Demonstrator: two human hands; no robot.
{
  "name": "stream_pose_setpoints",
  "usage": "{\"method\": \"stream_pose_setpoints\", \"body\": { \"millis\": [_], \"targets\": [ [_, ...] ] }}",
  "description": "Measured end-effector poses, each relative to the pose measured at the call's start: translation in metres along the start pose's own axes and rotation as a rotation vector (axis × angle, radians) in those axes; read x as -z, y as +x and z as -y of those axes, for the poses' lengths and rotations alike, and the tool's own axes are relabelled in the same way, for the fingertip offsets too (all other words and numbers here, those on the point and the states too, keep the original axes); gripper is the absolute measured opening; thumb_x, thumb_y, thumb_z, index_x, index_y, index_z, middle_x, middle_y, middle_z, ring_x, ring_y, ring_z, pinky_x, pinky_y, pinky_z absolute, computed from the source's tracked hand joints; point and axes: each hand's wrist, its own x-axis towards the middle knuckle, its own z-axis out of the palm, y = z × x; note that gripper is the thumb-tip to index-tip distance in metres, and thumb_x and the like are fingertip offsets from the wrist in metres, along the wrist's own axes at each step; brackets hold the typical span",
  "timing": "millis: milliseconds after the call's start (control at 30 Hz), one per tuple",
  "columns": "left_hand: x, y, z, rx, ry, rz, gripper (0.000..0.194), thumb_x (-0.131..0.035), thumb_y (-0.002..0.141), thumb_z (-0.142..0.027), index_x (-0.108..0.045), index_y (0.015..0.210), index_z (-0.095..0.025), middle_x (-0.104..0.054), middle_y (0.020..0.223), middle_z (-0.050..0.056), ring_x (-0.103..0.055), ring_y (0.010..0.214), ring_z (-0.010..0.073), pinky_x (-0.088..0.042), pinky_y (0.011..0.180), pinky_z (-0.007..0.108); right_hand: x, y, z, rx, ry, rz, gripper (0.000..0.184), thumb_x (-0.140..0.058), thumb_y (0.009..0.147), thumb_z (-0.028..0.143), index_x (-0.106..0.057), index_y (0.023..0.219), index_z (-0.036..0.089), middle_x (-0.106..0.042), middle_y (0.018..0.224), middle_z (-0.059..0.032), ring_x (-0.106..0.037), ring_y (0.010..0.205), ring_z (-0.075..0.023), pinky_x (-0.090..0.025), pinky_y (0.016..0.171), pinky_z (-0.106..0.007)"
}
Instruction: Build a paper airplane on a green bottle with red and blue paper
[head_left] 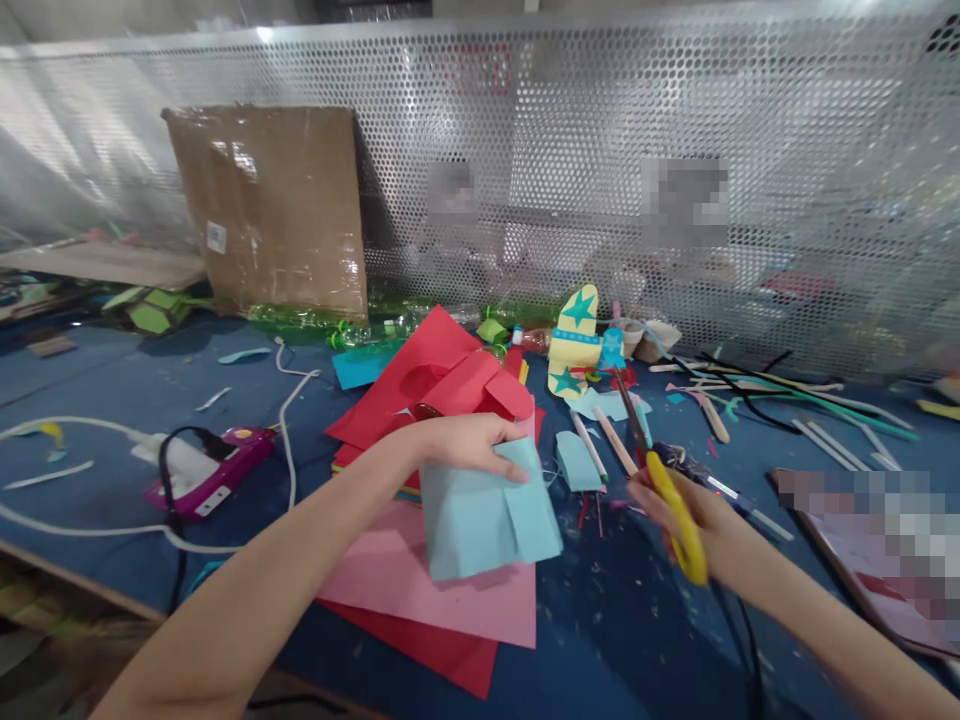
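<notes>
Pale-blue paper (476, 525) pinched in the left grip (472, 443), yellow-handled scissors (679, 520) held in the right grip (712, 515) — flat layers, slow snips imo.

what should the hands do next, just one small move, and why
Probably turn the scissors leftward, towards the light blue paper: the right hand holds them clear of the sheet with the blades pointing away, while the left hand already grips it.
</notes>
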Motion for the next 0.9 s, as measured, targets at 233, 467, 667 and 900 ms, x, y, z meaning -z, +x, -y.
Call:
{"method": "stream_pose_setpoints", "body": {
  "millis": [233,467,667,900],
  "targets": [
    [-0.006,0.000,-0.004,0.104,0.467,-0.064,0.029,-0.057,0.083,-0.040,-0.063,0.100,-0.018,-0.068,0.104,0.009,-0.060,0.087,0.0210,-0.040,0.068,0.024,0.005,0.017,-0.013,-0.087,-0.352,-0.102,0.029,-0.052,0.079,0.039,-0.061,0.091,0.015,-0.070,0.078,-0.0141,-0.066,0.071,-0.0307,-0.044,0.060,-0.035],
    [-0.014,0.004,-0.008,0.090,0.469,-0.210,0.026,-0.042,0.091,-0.022,-0.064,0.104,-0.017,-0.067,0.113,0.010,-0.060,0.096,0.0221,-0.041,0.078,0.029,0.001,0.010,-0.005,-0.084,-0.509,-0.094,0.036,-0.051,0.084,0.043,-0.063,0.100,0.014,-0.072,0.074,-0.0100,-0.067,0.068,-0.0277,-0.043,0.056,-0.031],
    [-0.015,0.008,-0.006,0.082,0.555,-0.295,0.018,-0.046,0.087,-0.017,-0.061,0.097,-0.016,-0.068,0.104,0.009,-0.062,0.089,0.0208,-0.040,0.070,0.026,-0.003,0.004,0.000,-0.072,-0.672,-0.113,0.032,-0.050,0.086,0.040,-0.065,0.097,0.013,-0.073,0.076,-0.0131,-0.069,0.072,-0.0311,-0.044,0.058,-0.033],
    [-0.017,0.012,-0.002,0.085,0.616,-0.286,0.013,-0.048,0.087,-0.020,-0.060,0.086,-0.017,-0.069,0.090,0.007,-0.063,0.080,0.0203,-0.038,0.062,0.025,-0.007,-0.004,0.011,-0.083,-0.816,-0.109,0.033,-0.046,0.089,0.042,-0.062,0.084,0.013,-0.069,0.063,-0.0143,-0.070,0.063,-0.0331,-0.037,0.048,-0.031]
  ]
}}
